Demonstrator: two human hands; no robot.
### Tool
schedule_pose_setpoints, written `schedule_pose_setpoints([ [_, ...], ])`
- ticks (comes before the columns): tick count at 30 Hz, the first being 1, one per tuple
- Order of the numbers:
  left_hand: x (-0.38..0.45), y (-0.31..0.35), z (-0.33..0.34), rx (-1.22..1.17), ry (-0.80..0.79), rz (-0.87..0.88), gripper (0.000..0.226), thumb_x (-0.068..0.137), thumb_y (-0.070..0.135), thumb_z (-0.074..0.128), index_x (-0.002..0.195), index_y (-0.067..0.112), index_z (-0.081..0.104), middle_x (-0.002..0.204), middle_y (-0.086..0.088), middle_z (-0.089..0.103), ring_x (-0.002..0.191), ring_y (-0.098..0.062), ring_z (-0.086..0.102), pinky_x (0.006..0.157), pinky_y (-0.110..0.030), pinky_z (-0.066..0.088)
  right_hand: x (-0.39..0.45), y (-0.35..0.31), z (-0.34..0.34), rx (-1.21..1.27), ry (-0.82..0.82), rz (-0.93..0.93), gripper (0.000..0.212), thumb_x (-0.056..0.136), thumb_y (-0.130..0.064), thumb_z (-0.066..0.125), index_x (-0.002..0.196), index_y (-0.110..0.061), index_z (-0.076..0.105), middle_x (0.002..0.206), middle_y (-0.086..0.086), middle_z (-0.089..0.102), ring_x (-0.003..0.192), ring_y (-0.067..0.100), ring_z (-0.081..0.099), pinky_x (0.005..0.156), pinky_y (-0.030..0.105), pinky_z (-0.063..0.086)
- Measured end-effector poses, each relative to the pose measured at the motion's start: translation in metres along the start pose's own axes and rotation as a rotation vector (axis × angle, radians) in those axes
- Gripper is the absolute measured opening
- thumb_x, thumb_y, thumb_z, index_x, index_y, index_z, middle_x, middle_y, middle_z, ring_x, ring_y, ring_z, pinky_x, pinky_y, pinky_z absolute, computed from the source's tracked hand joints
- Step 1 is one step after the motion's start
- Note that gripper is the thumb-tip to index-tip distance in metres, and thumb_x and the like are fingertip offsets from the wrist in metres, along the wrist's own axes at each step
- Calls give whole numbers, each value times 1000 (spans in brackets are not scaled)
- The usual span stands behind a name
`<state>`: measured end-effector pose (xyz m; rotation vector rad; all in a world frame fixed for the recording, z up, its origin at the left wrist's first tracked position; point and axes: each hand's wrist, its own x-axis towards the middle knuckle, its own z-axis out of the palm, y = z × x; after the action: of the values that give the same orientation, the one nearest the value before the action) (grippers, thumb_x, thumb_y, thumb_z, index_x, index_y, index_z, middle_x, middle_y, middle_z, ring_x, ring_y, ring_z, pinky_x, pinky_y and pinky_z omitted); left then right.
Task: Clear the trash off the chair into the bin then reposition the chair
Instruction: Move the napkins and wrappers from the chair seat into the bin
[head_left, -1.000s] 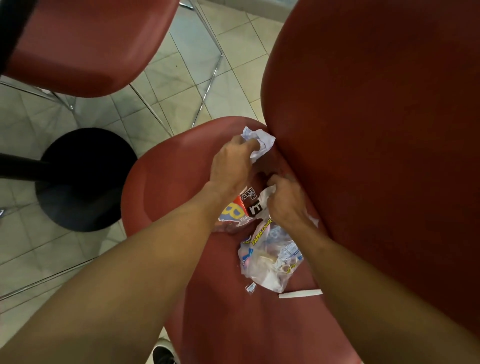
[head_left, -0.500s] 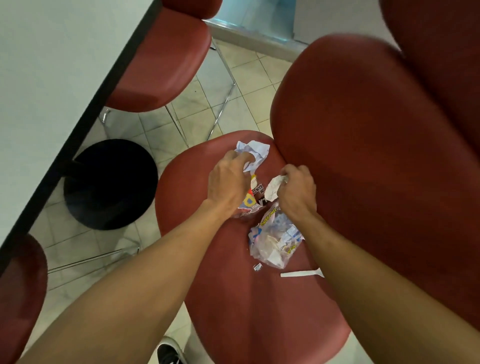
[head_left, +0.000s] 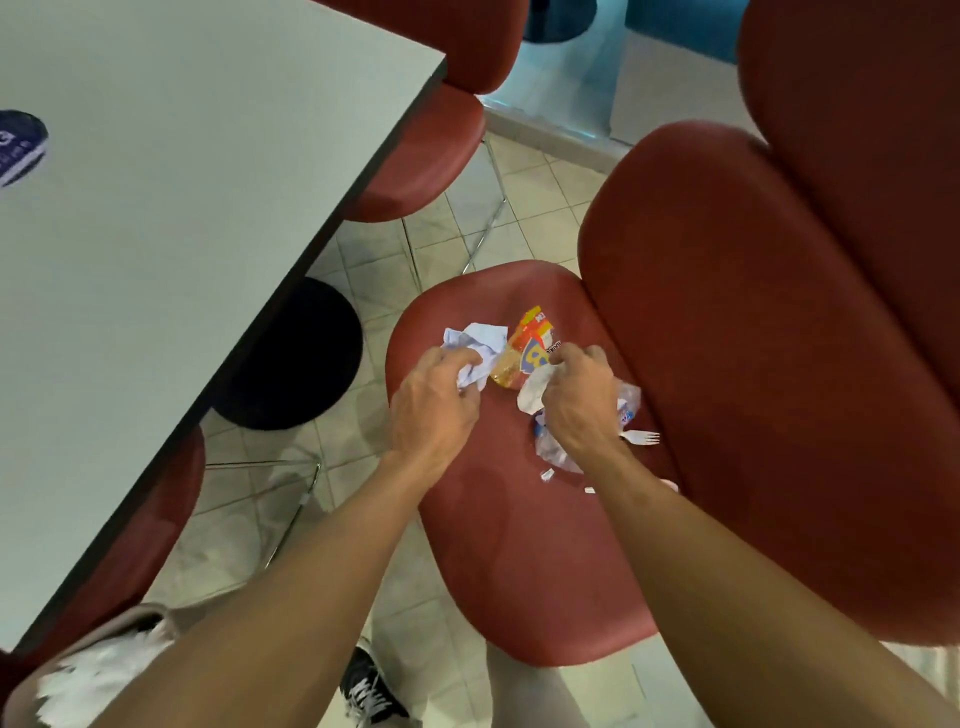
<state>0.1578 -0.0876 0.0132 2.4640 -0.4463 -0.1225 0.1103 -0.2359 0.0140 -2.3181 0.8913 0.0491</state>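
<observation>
A dark red chair (head_left: 519, 561) stands in front of me with trash on its seat. My left hand (head_left: 434, 405) is closed on a crumpled white paper (head_left: 480, 340). My right hand (head_left: 582, 397) grips another white paper scrap (head_left: 531, 392), with a clear plastic wrapper (head_left: 626, 408) bunched under it. An orange and yellow snack wrapper (head_left: 527, 343) lies between my hands. A white plastic fork (head_left: 643, 437) rests by the backrest (head_left: 753, 364). Small white scraps (head_left: 547, 474) lie on the seat. No bin is in view.
A grey table (head_left: 171, 208) fills the left, its black round base (head_left: 298, 353) on the tiled floor. Another red chair (head_left: 431, 150) stands at the far side, one more (head_left: 130, 551) at lower left. My shoe (head_left: 366, 686) is below.
The view has pulled back and up. Both hands have drawn the papers away from the backrest toward the seat's middle, and the snack wrapper and fork are now uncovered.
</observation>
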Motion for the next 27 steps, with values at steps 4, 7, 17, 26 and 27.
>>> schedule_pose_setpoints([
  [4, -42, -24, -37, 18, 23, -43, 23, 80, 11, 65, 100, 22, 67, 93, -1, 60, 77, -20, 57, 61, -28, 39, -42, -29, 12, -45, -43, -31, 40, 77, 6, 47, 111, -8, 63, 116, 14, 52, 99, 32, 56, 82, 37, 47],
  [7, -74, -44, -62, 13, 59, -96, 22, 79, 11, 67, 99, 21, 67, 91, 0, 60, 75, -20, 57, 60, -28, 41, -72, -48, 26, -64, -87, -68, 40, 78, 4, 48, 113, -8, 62, 118, 14, 51, 99, 32, 56, 78, 33, 43],
  [17, -180, -136, -134, 2, 121, -264, 27, 81, 17, 69, 108, 21, 66, 101, -1, 62, 84, -22, 58, 65, -29, 40, -178, -108, 100, -97, -200, -190, 36, 83, 3, 45, 112, -10, 62, 114, 13, 51, 100, 31, 54, 73, 29, 37],
  [26, -258, -216, -170, -31, 214, -558, 29, 79, 16, 68, 106, 26, 67, 107, 2, 65, 99, -21, 59, 80, -33, 44, -243, -150, 169, -102, -414, -302, 43, 83, 7, 45, 117, -12, 62, 120, 9, 54, 101, 27, 57, 80, 33, 50],
  [27, -268, -227, -178, -42, 236, -590, 29, 79, 16, 68, 106, 25, 67, 108, 2, 65, 100, -21, 59, 83, -34, 45, -251, -156, 182, -92, -455, -315, 42, 83, 7, 47, 117, -12, 62, 121, 8, 55, 102, 27, 57, 81, 34, 51],
])
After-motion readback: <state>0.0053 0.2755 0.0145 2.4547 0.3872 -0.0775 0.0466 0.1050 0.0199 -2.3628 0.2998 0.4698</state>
